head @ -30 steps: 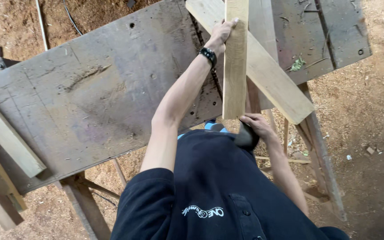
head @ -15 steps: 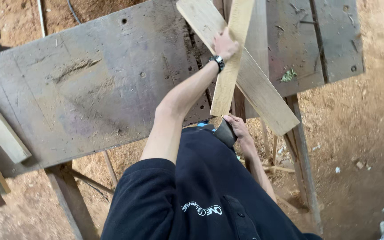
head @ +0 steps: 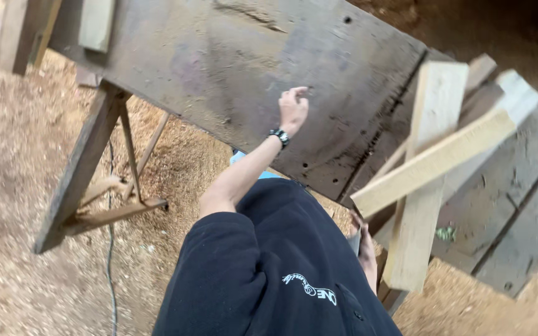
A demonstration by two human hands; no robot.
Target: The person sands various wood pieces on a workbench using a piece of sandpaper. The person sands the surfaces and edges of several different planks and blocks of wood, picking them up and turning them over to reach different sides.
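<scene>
Head view. Left hand [head: 294, 107] lifted over the worn grey tabletop [head: 231, 68], fingers loosely curled, holding nothing. Right hand [head: 367, 254] low at the near end of the upright pale plank [head: 423, 180], mostly hidden behind the dark sleeve; whether closed on the plank or only beside it, cannot tell. Plank lying along the table's near edge, outward from the right hand, crossed on top by a second pale board [head: 444, 155]. Probably stiff, fairly light, rough-sawn, splintery; best taken by both long edges near the middle. In the way: the crossing board above, darker planks [head: 518, 211] beyond, trestle leg [head: 76, 180] and cable [head: 111, 261] far off the left hand, sawdust underfoot.
</scene>
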